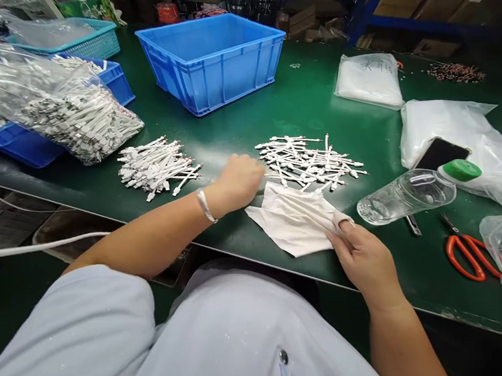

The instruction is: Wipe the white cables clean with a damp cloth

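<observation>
My left hand (243, 180) is closed, its knuckles up, at the left edge of a loose pile of short white cables (306, 161). Its fingertips are hidden, so whatever it may hold does not show. My right hand (366, 256) pinches the right corner of a crumpled white cloth (294, 216) between thumb and fingers. The cloth lies on the green table just in front of that pile. Left of my left hand is a denser heap of similar short white cables (154, 165), with connectors on their ends.
A blue bin (229, 64) stands at the back. Far left, a clear bag of cables (86, 118) leans over a blue tray (26, 146). To the right lie a green-capped bottle (407, 195), orange-handled scissors (468, 252), a phone (442, 151) and plastic bags (369, 80).
</observation>
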Demonstrator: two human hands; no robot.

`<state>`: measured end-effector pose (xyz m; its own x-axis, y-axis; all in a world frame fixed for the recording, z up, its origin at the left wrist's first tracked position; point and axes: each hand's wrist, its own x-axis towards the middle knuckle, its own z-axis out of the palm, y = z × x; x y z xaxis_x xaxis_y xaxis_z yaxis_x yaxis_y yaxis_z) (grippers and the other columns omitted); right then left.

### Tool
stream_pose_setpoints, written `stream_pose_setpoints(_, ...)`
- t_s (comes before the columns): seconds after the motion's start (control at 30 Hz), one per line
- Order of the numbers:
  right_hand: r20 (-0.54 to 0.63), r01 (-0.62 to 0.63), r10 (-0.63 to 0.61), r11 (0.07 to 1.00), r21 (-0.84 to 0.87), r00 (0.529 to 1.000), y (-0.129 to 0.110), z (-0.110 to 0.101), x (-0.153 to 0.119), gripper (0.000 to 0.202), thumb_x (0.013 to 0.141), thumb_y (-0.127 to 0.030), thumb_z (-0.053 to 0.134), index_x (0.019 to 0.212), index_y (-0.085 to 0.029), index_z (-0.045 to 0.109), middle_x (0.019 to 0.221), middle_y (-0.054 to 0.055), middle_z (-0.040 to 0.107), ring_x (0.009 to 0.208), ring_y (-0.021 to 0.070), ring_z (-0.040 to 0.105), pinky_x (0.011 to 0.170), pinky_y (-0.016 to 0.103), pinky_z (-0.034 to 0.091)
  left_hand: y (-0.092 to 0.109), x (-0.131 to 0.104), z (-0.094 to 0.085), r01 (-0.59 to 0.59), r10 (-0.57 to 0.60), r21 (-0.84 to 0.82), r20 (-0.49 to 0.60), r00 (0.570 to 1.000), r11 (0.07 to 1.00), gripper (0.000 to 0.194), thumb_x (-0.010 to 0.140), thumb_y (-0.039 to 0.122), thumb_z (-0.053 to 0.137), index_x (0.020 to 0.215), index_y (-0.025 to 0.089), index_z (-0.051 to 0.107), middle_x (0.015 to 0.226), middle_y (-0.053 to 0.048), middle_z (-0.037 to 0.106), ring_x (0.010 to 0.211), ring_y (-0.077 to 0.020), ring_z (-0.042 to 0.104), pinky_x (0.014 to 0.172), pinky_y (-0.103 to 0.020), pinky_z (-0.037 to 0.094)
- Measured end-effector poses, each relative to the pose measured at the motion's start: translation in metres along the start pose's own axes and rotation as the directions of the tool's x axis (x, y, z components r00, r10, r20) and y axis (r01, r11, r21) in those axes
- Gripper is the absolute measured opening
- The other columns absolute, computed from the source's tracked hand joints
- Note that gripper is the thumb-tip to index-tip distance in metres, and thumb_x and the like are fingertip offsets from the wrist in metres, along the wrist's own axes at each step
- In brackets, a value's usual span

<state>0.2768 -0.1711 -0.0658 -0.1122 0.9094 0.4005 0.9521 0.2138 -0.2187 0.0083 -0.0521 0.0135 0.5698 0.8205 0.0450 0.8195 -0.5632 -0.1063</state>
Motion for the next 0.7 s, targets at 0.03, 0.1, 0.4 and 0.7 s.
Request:
stream_pose_setpoints(0.03, -0.001, -0.007, 0.007, 1.0, 0.003, 1.0, 0.0, 0.0, 0.0, 0.031, 0.092, -0.042, 0.046, 0.106, -0.021, 0.065, 0.087, 0.008, 0.068, 0.079, 0.0232, 0.062, 0.064, 0.031, 0.045, -0.012, -0.008, -0.005, 0.057, -0.057, 0.02, 0.013, 0.998, 0.998, 0.025, 0.074, 0.006, 0.048, 0.086, 0.013, 0.069, 0.085, -0.015, 0.069, 0.083, -0.0257, 0.062, 0.064, -0.034, 0.036)
stream_pose_setpoints(0.1, 0.0, -0.004, 0.004, 1.0, 0.008, 1.0, -0.001, 0.0, 0.0, 0.032, 0.092, -0.042, 0.046, 0.107, -0.021, 0.064, 0.088, 0.009, 0.068, 0.078, 0.0238, 0.063, 0.064, 0.032, 0.047, -0.038, -0.026, -0.013, 0.229, -0.234, 0.071, 0.067, 0.97, 0.971, 0.025, 0.078, 0.009, 0.046, 0.089, 0.014, 0.068, 0.092, -0.015, 0.069, 0.086, -0.0261, 0.061, 0.066, -0.034, 0.037)
stream_pose_setpoints(0.4, -0.27, 0.171, -0.154, 0.985, 0.038, 0.95, -0.002, -0.006, -0.003, 0.021, 0.088, -0.029, 0.059, 0.105, -0.021, 0.067, 0.107, 0.012, 0.065, 0.093, 0.0244, 0.065, 0.081, 0.036, 0.053, -0.144, -0.088, -0.013, 0.59, -0.595, 0.076, 0.088, 0.799, 0.804, 0.029, 0.085, 0.026, 0.042, 0.092, 0.012, 0.067, 0.084, -0.014, 0.067, 0.076, -0.022, 0.05, 0.065, -0.033, 0.036)
stream_pose_setpoints(0.7, -0.257, 0.118, -0.131, 0.991, -0.065, 0.958, -0.003, -0.013, 0.023, 0.025, 0.085, -0.038, 0.062, 0.068, -0.02, 0.064, 0.095, 0.013, 0.068, 0.1, 0.0319, 0.065, 0.088, 0.052, 0.047, -0.218, -0.077, 0.012, 0.673, -0.65, -0.082, 0.2, 0.733, 0.735, 0.061, 0.083, 0.069, 0.034, 0.097, 0.017, 0.062, 0.059, 0.0, 0.05, 0.068, -0.0149, 0.033, 0.065, -0.031, 0.032)
